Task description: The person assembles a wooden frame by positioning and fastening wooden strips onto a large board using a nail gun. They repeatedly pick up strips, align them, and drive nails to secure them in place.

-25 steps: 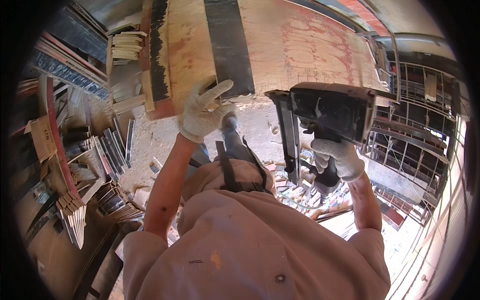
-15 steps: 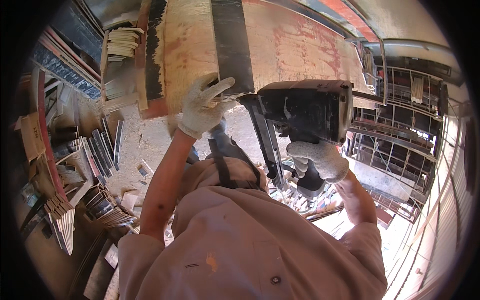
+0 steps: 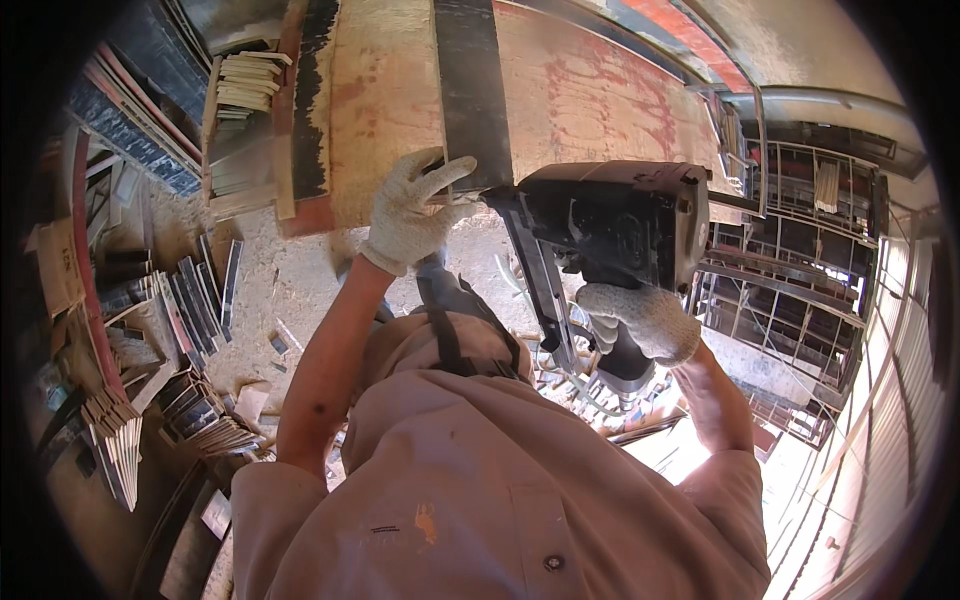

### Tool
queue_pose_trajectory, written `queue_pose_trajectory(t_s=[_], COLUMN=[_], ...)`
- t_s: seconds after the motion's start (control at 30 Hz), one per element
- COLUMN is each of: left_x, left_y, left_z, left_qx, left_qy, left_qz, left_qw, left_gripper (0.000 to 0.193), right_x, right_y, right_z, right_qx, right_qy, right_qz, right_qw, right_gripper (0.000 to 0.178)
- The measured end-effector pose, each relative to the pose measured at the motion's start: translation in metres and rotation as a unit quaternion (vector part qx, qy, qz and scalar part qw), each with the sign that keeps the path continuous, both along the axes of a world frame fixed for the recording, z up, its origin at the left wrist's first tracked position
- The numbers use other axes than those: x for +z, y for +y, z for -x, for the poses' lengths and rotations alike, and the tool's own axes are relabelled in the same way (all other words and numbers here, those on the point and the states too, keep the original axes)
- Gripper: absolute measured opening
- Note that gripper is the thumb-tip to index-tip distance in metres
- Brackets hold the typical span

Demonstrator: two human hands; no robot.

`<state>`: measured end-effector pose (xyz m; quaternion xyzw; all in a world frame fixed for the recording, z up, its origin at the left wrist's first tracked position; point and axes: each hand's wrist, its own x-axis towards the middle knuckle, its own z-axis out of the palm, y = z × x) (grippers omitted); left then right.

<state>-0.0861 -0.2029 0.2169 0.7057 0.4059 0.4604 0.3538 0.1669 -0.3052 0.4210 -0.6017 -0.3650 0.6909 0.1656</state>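
My left hand, in a pale knitted work glove, grips the near end of a black wooden strip, index finger on top and thumb below. The strip lies across a stained plywood sheet. My right hand, also gloved, is closed round the handle of a black nail gun. The gun lies sideways, its nose at the strip's near end, close to my left fingertips. Its long magazine slants down toward me. Whether the nose touches the wood I cannot tell.
A stack of small wood pieces stands left of the sheet. Dark boards and more offcuts lie on the floor at left. At right is a metal rack. A pale hose hangs beneath the gun.
The strip and my left hand sit slightly farther right in the picture. The pale hose shows more plainly below the gun. Both grips stay the same.
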Motion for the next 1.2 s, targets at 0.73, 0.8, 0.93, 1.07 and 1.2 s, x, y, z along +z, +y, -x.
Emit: queue_pose_trajectory(t_s=[0.73,0.8,0.93,1.07,1.2], left_x=[-0.018,-0.03,-0.038,-0.035,-0.038], left_y=[0.0,0.002,0.01,0.008,0.009], left_z=[-0.009,-0.015,-0.009,-0.008,-0.009], left_qx=[0.063,0.038,0.013,0.017,0.013], left_qy=[0.0,0.017,0.039,0.066,0.079], left_qz=[0.064,0.102,0.107,0.11,0.102], left_qw=[0.996,0.994,0.993,0.992,0.992], left_gripper=[0.09,0.089,0.084,0.081,0.081], right_x=[-0.006,-0.019,-0.033,-0.046,-0.048], right_y=[0.022,0.03,0.051,0.056,0.063], right_z=[-0.009,-0.039,-0.059,-0.085,-0.099], right_qx=[0.024,0.075,0.168,0.112,0.068], right_qy=[-0.016,0.033,-0.099,0.068,0.232], right_qz=[-0.087,-0.08,-0.019,-0.011,0.019], right_qw=[0.996,0.993,0.981,0.991,0.97], right_gripper=[0.009,0.023,0.045,0.057,0.057])
